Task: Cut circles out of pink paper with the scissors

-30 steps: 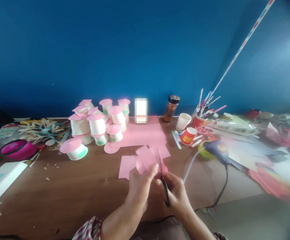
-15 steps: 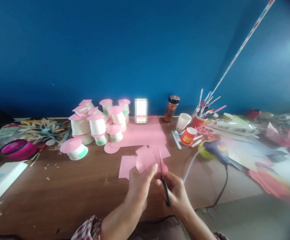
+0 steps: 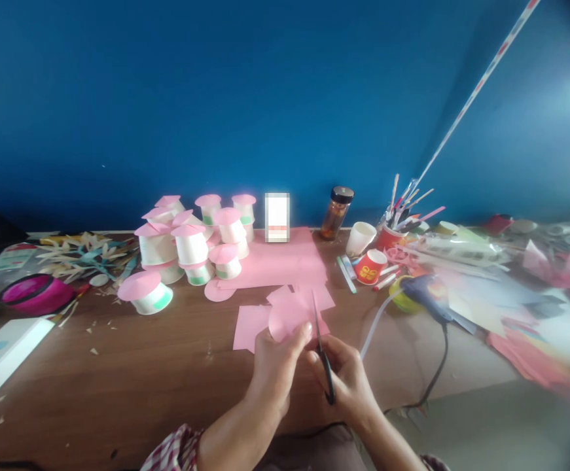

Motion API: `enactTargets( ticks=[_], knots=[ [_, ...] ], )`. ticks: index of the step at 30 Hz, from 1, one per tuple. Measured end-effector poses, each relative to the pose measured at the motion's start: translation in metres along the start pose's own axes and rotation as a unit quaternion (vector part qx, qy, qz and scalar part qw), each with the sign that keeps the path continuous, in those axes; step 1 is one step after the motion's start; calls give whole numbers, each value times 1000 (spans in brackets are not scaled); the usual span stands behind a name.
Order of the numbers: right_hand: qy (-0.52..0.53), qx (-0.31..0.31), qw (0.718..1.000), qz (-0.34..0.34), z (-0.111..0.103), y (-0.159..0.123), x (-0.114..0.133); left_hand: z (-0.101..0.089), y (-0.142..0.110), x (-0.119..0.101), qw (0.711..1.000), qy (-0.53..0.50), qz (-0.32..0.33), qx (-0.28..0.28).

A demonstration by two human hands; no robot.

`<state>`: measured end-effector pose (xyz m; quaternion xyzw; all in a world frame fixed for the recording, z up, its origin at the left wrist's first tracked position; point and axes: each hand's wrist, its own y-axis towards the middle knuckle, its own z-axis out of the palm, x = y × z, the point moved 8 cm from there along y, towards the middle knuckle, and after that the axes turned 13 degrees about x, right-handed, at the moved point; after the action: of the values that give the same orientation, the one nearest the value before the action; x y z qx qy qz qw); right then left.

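Note:
Pinched between the thumb and fingers of my left hand point(image 3: 275, 363) is a rounded piece of pink paper point(image 3: 285, 317). My right hand point(image 3: 346, 369) is closed round the black handles of a pair of scissors point(image 3: 326, 373). The scissor blades point away from me, along the right edge of the paper. Under and behind the held piece lie cut pink paper scraps point(image 3: 246, 327). A pink paper disc point(image 3: 220, 290) rests flat on the table further left. My left fingertips are hidden beneath the paper.
Several white paper cups point(image 3: 191, 247) with pink paper tops stand stacked at the left. A large pink sheet point(image 3: 285, 258) lies at the back. To the right are a red cup point(image 3: 370, 267), a jar point(image 3: 338, 212) and a glue gun point(image 3: 425, 294) with its cord. A power strip point(image 3: 4, 360) sits at left.
The pink piece between the scissor blades and my right fingers now shows less. Both hands have barely shifted, and the paper has moved very slightly to the right.

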<state>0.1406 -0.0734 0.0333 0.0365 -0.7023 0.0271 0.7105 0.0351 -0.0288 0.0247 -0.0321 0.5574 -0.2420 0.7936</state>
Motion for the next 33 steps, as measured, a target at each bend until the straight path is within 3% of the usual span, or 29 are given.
enactTargets(
  ticks=[12, 19, 26, 33],
  knots=[
    [-51, -31, 998, 18, -5, -3, -14, -3, 0, -1, 1000, -3, -10, -13],
    [-10, -41, 997, 65, -6, 0, -14, -9, 0, -4, 1000, 7, -9, -3],
    [21, 35, 996, 84, 4, 0, -18, -32, 10, -1, 999, -30, 12, -18],
    [9, 50, 996, 80, 12, 0, -20, -41, 12, -7, 995, -93, 3, -24]
  ],
)
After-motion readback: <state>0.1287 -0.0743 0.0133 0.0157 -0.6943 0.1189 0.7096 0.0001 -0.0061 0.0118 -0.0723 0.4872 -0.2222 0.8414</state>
